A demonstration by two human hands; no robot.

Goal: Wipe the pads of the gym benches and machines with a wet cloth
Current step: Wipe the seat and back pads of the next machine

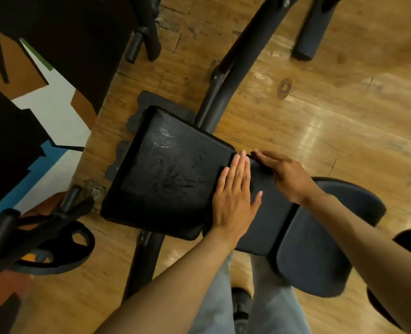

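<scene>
Weight plate [55, 247] left of bench pad [166, 172].

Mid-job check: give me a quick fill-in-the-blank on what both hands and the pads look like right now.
1. The left hand lies flat with its fingers ____.
2. The floor under the machine looks like ____.
3. The streaked pad is ____ in colour.
4. The right hand rests on the ____ beside the streaked pad.

Missing words: straight; wood; black; grey pad
</scene>
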